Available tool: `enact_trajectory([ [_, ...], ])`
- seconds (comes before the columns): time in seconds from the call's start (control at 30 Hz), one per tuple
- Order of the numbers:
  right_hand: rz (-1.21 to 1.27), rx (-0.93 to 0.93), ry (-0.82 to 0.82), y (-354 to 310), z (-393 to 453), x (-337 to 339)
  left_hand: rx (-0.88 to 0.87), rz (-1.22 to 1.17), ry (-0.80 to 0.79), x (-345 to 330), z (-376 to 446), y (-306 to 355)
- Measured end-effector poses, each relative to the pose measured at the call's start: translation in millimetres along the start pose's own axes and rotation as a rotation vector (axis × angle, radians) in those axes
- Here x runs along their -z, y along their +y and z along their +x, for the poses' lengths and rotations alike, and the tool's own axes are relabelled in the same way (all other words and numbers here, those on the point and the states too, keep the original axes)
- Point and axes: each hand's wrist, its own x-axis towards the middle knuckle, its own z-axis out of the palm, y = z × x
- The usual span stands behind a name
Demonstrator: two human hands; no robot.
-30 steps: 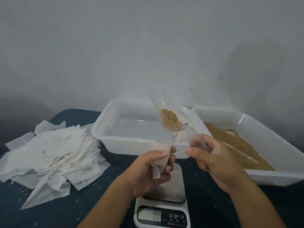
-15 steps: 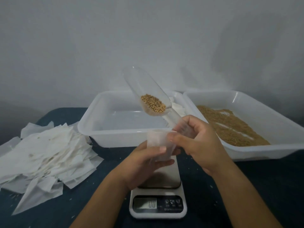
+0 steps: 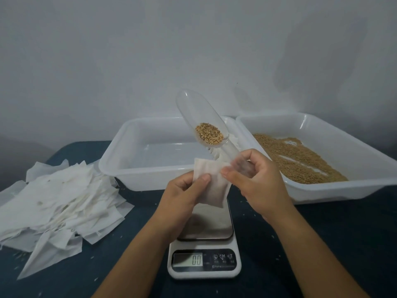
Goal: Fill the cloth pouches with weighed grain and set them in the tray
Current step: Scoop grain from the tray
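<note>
Left hand (image 3: 182, 193) pinches white pouch (image 3: 211, 186) above scale (image 3: 204, 250); right hand (image 3: 255, 179) grips clear scoop (image 3: 199, 117) handle, grain (image 3: 209, 134) inside, tilted up.

Count: two trays (image 3: 120, 166) (image 3: 365, 186), one scale (image 3: 204, 263), one scoop (image 3: 199, 119), one held pouch (image 3: 212, 186), one pouch pile (image 3: 58, 203).

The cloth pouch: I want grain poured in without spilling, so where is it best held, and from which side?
Pinch the cloth pouch by its upper edge, from its left, much as the left hand does now. It hangs upright above the scale, bottom free. That probably leaves the top clear for the scoop, which the right hand holds on the other side.
</note>
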Motion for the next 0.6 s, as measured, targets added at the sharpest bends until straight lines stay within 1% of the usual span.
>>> enact_trajectory([
  [0.07, -0.003, 0.036, 0.010, -0.7, -1.0, 0.1, 0.011, 0.001, -0.026, 0.0, -0.3, 1.1],
  [0.2, -0.047, 0.114, 0.005, -0.9, -4.4, -0.5, -0.050, 0.015, -0.054, 1.3, -3.1, 3.1],
  [0.4, -0.156, 0.076, 0.003, 5.9, -5.0, -4.3, 0.001, -0.076, 0.001, 2.2, -1.2, 2.8],
  [0.6, -0.131, 0.083, 0.019, 9.4, -5.3, -7.1, 0.044, -0.072, -0.002, 6.1, -0.4, 1.8],
])
